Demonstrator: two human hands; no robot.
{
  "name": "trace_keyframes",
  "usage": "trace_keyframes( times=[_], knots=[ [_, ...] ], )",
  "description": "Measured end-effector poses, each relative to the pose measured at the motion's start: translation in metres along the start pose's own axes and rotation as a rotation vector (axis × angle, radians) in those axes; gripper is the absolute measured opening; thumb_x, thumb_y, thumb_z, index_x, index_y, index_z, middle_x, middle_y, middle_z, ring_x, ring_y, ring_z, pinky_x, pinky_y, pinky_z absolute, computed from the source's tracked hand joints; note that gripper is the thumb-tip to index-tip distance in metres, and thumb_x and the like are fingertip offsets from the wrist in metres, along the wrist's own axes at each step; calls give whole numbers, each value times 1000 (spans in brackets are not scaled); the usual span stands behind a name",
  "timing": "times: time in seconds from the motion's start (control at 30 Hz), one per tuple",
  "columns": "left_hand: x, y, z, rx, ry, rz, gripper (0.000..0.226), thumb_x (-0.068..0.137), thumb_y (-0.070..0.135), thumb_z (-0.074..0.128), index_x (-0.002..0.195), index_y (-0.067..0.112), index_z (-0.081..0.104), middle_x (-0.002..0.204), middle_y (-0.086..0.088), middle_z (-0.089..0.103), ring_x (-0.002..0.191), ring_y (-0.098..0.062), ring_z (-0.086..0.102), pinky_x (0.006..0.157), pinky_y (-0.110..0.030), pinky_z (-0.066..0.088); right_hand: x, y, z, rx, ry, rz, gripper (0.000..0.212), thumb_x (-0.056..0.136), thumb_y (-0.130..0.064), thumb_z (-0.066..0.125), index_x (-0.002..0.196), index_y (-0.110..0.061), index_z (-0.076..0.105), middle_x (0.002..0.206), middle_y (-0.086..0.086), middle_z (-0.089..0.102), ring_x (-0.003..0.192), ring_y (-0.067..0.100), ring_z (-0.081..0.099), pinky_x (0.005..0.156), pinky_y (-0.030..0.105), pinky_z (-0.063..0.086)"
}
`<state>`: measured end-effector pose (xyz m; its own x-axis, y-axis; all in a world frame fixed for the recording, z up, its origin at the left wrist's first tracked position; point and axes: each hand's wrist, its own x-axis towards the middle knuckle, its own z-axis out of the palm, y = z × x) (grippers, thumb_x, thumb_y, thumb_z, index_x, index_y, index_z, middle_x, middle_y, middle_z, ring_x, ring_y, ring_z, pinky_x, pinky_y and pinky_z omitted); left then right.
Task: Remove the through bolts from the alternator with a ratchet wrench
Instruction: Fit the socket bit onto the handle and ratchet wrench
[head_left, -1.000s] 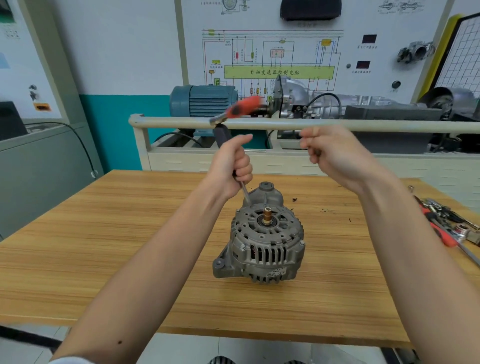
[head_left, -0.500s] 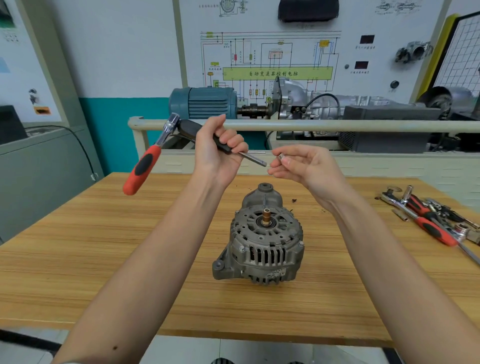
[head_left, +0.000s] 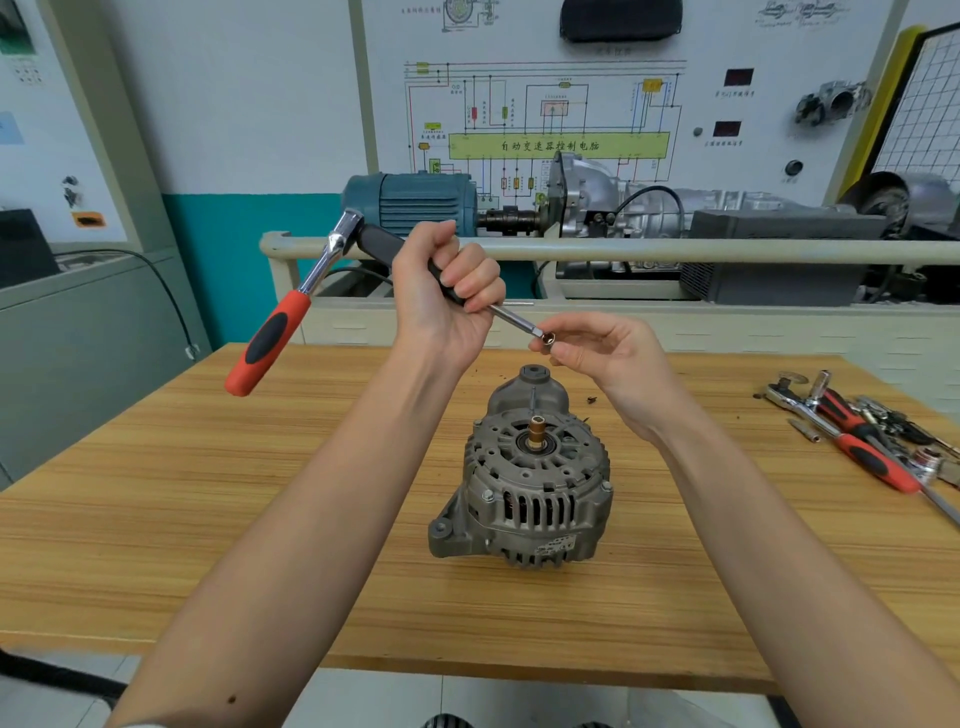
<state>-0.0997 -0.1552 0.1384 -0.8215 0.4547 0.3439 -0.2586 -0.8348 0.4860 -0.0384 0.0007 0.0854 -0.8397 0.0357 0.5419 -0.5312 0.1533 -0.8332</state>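
A grey alternator (head_left: 524, 493) stands on the wooden table (head_left: 208, 519), its brass shaft end pointing up. My left hand (head_left: 447, 296) is raised above it and grips the black extension bar of the ratchet wrench (head_left: 270, 332), whose red-and-black handle hangs down to the left. The bar's steel tip points right. My right hand (head_left: 597, 353) pinches a small socket (head_left: 548, 339) right at that tip. Whether the socket is seated on the tip I cannot tell. A thin bolt (head_left: 533, 397) sticks up at the alternator's far side.
A second red-handled ratchet (head_left: 857, 447) lies among several loose sockets and bits at the table's right edge. A beige rail (head_left: 675, 252) runs behind the table, with a blue motor (head_left: 415, 200) and a gearbox rig beyond it. A grey cabinet stands at the left.
The wrench came up off the alternator and swung over, so its red handle now hangs left. My right hand brought a small socket to the bar's tip.
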Motion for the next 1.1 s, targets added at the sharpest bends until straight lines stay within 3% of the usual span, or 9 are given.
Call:
trace_keyframes(
  times=[0.17,0.33,0.47,0.53,0.67,0.73,0.8,0.93,1.1],
  knots=[
    [-2,-1,3,54,-12,12,51,93,14,38,43,21,32,40,8,24,35,-6,21,37,-19,12,0,2,2,-5,27,-29,29,82,9,63,96,-16,69,84,-3,75,85,10,70,77,19,52],
    [-3,-2,6,101,-2,45,52,94,12,37,43,21,32,40,7,24,35,-6,20,36,-19,13,1,5,3,6,45,3,29,90,8,53,103,-14,67,85,3,69,79,13,67,78,24,53],
    [-4,-4,7,133,11,83,53,94,11,36,42,21,32,40,7,24,35,-7,20,37,-19,13,3,3,8,434,119,152,14,92,7,49,95,-3,59,84,10,67,90,29,69,78,27,56],
    [-5,-5,7,138,13,99,53,94,11,36,42,22,32,40,7,24,35,-7,21,36,-19,14,4,3,9,577,147,217,9,90,4,51,92,-3,56,84,11,71,92,28,69,76,27,57],
    [-5,-6,6,137,20,120,53,93,10,36,42,22,32,40,8,24,35,-6,20,36,-19,14,5,5,9,637,148,288,15,76,-12,61,90,-8,57,92,9,74,77,14,66,71,21,54],
    [-5,-6,6,127,22,124,53,93,10,36,42,22,31,40,8,24,35,-6,20,36,-19,14,5,7,10,692,155,320,15,75,-12,61,89,-7,57,91,9,73,68,9,57,66,17,52],
    [-5,-7,5,117,25,132,52,92,10,37,42,22,31,40,8,24,35,-6,20,37,-20,13,5,7,12,812,173,380,14,73,-9,63,85,-3,61,88,11,72,63,9,58,61,16,52],
    [-5,-8,5,100,19,133,52,92,10,36,42,22,31,40,8,24,35,-6,20,37,-19,14,4,7,17,993,184,466,12,71,-6,64,63,1,71,77,13,71,66,14,68,59,17,55],
    [-5,-8,5,86,22,146,52,92,10,36,42,22,30,40,8,24,35,-6,20,35,-19,16,2,7,21,1034,191,512,9,69,-5,67,67,3,71,79,15,70,70,16,71,58,17,55]
  ],
)
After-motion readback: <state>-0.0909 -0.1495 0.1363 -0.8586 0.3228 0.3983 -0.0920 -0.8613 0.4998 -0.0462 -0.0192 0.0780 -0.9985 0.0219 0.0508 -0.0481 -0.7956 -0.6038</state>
